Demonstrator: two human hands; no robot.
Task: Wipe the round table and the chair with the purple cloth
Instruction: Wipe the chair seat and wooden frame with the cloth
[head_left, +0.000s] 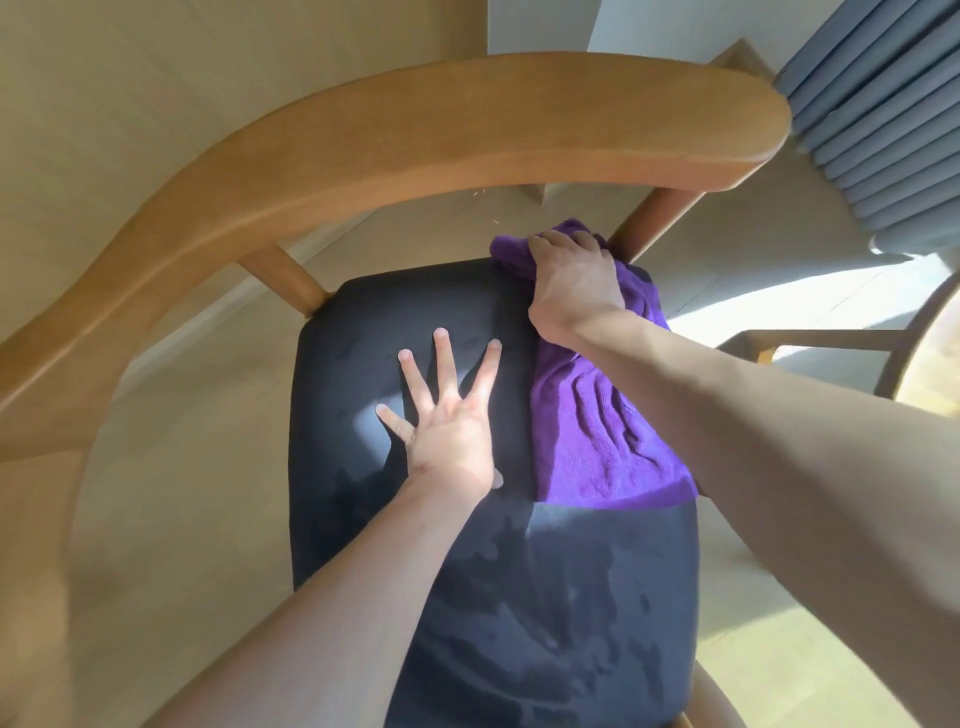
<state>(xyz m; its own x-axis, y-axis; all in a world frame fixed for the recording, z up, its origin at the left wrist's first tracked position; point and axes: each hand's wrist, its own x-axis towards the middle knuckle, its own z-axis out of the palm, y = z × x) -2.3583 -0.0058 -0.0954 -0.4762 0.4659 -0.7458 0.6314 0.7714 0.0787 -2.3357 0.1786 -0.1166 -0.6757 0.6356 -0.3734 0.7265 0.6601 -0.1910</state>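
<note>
Under right hand (571, 280), purple cloth (597, 431)

The left hand (447, 436) lies flat at the middle of the chair seat (467, 597), fingers spread toward twelve o'clock. At two o'clock from it, the right hand (571, 286) rests on the cloth (597, 431), which covers the seat's far right corner and trails back along the three o'clock edge. The backrest rail (415, 150) arches beyond the seat from nine to one o'clock. A curtain (883, 114) hangs at two o'clock.
</note>
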